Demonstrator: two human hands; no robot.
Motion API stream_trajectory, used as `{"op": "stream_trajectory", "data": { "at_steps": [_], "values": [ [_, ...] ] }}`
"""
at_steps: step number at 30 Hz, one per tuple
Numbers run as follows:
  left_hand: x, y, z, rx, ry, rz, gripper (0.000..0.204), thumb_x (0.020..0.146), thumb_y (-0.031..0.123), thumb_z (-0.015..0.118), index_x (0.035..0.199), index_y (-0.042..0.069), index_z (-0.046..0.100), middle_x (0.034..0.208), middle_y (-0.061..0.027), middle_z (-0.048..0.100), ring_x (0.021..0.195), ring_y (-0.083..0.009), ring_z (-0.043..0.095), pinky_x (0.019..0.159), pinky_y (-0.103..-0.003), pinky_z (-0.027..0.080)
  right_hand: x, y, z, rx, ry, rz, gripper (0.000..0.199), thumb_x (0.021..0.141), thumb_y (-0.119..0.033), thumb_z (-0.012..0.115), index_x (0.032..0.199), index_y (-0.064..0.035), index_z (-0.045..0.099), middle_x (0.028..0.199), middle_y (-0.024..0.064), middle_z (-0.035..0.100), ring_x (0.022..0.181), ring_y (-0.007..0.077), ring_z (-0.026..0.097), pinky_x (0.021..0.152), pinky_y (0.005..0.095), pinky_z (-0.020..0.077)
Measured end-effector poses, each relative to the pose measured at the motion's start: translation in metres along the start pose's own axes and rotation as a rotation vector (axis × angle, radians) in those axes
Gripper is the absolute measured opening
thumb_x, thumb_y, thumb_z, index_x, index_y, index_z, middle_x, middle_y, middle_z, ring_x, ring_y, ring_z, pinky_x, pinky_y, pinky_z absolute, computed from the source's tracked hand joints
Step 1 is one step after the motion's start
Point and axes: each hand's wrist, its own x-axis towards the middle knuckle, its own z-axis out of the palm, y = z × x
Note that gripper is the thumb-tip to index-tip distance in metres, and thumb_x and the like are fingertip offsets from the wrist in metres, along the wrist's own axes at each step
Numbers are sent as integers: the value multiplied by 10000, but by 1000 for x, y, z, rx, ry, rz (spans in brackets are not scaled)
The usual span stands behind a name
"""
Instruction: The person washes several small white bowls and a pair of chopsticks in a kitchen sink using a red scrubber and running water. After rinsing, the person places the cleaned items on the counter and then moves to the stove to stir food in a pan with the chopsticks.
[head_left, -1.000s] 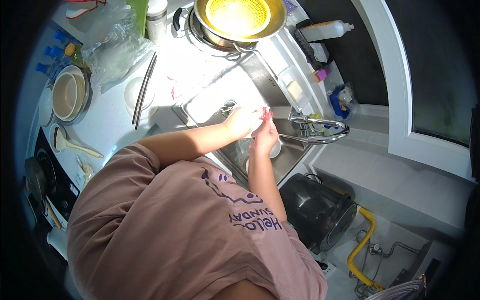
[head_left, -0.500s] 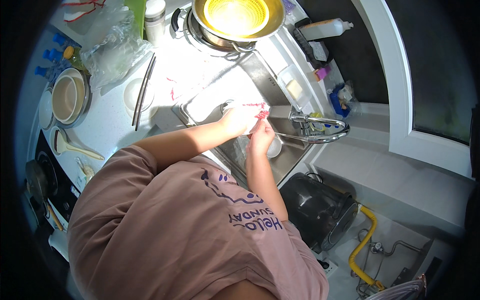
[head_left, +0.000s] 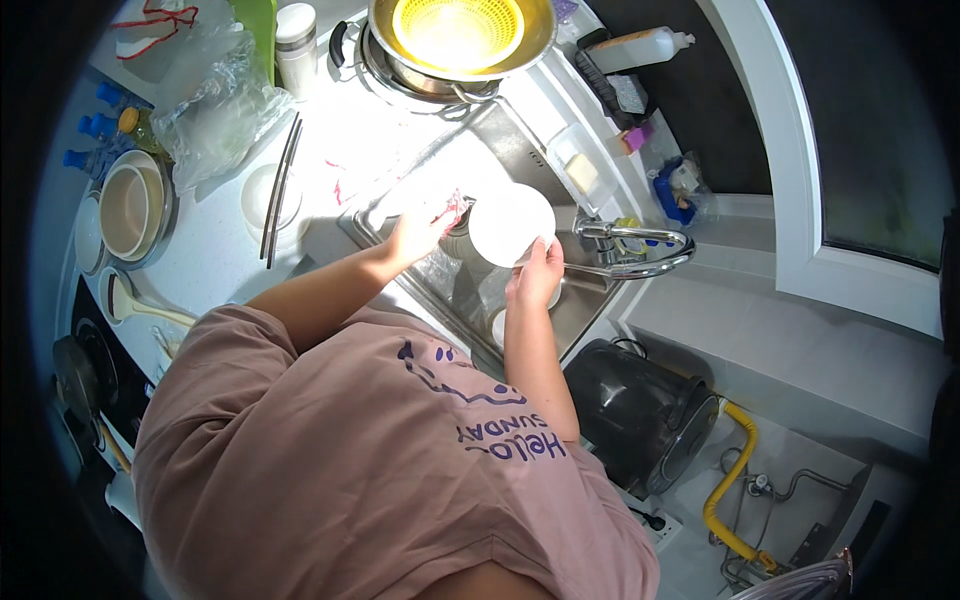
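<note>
Over the sink (head_left: pixel 425 290), my right hand (head_left: pixel 538 272) pinches the lower rim of a round white dish (head_left: pixel 510 222). Glare washes out the dish, so whether it is a plate or a bowl is unclear. To its left and apart from it, my left hand (head_left: pixel 412 240) is closed on a red-and-white cloth (head_left: pixel 455 208). Its fingers are partly lost in the bright light. Right of my right hand, the chrome faucet (head_left: pixel 640 268) reaches over the basin. Small white dishes (head_left: pixel 498 326) lie in the sink below my right wrist, partly hidden by it.
A steel bowl with a yellow strainer (head_left: pixel 458 35) rests on a pot beyond the sink. Dark chopsticks (head_left: pixel 281 190) lie across a white bowl (head_left: pixel 262 195) on the left counter, near stacked bowls (head_left: pixel 126 212). A soap dish (head_left: pixel 582 172) sits at the sink's right edge; a black bin (head_left: pixel 640 415) stands below.
My hands have drawn apart. My left hand moved left with the cloth, and the white dish in my right hand now faces up in full view.
</note>
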Motion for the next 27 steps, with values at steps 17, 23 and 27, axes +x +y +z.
{"op": "stream_trajectory", "data": {
  "at_steps": [17, 23, 27],
  "values": [
    [26, -38, 25, -516, -3, -576, 398, 975, 240, 538, 1299, 9, 544, 1195, -140, 614, 1018, -210, 582, 859, -328, 482, 58, 51, -94, 456, 233, 674, 203, 953, -34, 512, 1138, 45, 540, 1047, 166, 640, 939, 269, 673, 804, 396, 593],
    [15, -34, 24, -463, -17, -672, 434, 946, 247, 583, 1293, -11, 545, 1181, -162, 625, 1051, -233, 576, 924, -330, 453, 34, -2, -81, 41, 216, 230, 187, 901, 40, 552, 1077, -25, 547, 1011, 109, 643, 889, 206, 670, 685, 320, 579],
    [15, -27, 25, -431, -60, -664, 438, 938, 251, 595, 1280, -21, 554, 1169, -165, 638, 1053, -233, 588, 929, -328, 452, 37, -2, -83, -180, 123, 18, 147, 869, -34, 670, 1007, -20, 622, 896, 48, 668, 798, 141, 644, 626, 265, 501]
  ]
}}
